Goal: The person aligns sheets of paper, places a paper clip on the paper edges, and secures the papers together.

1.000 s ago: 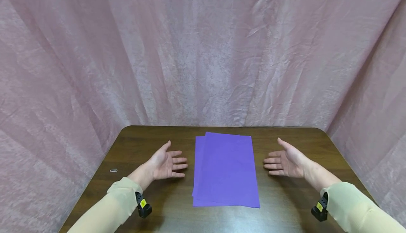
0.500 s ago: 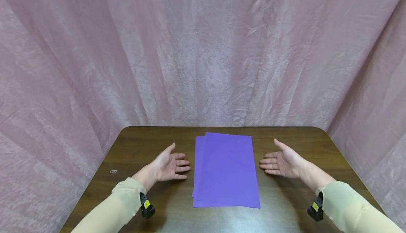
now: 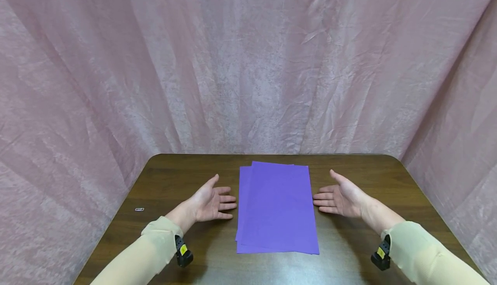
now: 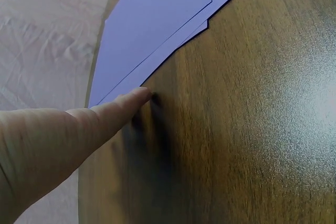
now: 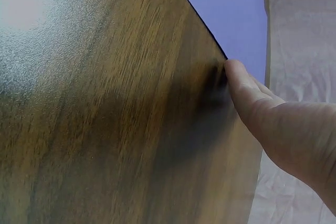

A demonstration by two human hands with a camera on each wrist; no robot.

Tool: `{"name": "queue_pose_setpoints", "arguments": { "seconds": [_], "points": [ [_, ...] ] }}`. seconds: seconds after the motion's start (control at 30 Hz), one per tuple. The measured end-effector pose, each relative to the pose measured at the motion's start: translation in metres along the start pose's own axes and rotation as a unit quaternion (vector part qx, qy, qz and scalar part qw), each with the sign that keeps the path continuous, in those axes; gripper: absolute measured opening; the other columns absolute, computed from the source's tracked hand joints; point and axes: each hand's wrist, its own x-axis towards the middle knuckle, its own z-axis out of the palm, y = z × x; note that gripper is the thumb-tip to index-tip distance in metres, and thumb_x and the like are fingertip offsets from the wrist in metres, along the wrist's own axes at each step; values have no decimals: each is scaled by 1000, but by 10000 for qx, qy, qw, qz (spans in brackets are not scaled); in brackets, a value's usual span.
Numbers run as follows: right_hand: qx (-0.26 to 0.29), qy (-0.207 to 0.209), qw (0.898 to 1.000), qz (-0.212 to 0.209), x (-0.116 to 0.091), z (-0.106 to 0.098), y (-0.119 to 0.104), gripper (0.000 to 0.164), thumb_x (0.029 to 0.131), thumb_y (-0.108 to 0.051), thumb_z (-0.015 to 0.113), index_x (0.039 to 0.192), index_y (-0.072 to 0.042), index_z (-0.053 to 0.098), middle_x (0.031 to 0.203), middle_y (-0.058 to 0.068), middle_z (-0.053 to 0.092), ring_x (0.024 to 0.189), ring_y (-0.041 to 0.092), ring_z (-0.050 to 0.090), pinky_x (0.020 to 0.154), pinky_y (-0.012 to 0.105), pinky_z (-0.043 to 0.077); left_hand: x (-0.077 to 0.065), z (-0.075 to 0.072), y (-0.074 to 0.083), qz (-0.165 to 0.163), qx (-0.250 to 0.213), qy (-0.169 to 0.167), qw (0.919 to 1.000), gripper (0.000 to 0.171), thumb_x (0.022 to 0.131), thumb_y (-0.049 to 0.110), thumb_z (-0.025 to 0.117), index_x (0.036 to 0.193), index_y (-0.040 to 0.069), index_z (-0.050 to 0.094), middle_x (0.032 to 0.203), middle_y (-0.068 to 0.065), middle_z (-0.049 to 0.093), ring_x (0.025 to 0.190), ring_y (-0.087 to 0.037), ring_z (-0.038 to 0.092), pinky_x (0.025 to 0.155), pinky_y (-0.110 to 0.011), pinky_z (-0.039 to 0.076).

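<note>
Lying askew on a brown table (image 3: 361, 168), overlapping purple sheets (image 3: 279, 207) have the left hand (image 3: 209, 203) at nine o'clock and the right hand (image 3: 344, 200) at three o'clock. Both hands hold nothing, their fingers straight and tips just beside the sheets; whether either touches, I cannot tell. Farther out at nine o'clock lies a paper clip (image 3: 139, 209), and a pink curtain (image 3: 256, 69) hangs at twelve o'clock behind the table
</note>
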Motion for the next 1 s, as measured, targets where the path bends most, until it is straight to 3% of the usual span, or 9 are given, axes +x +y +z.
{"name": "queue_pose_setpoints", "arguments": {
  "seconds": [0.77,1.0],
  "points": [
    [120,39,9999,13,5,9,3,100,104,-68,14,153,15,-13,162,37,7,150,48,16,120,52,27,3,7,-2,-10,30,-134,9999,89,104,68,15,163,4,-5,164,-35,7,151,-48,13,117,-66,22],
    [88,138,9999,24,8,11,3,99,105,-67,14,154,15,-11,162,37,11,149,47,22,117,49,34,5,9,-3,-10,61,-98,9999,88,105,67,14,163,4,-4,164,-35,8,151,-48,14,116,-66,23]
  ]
}}
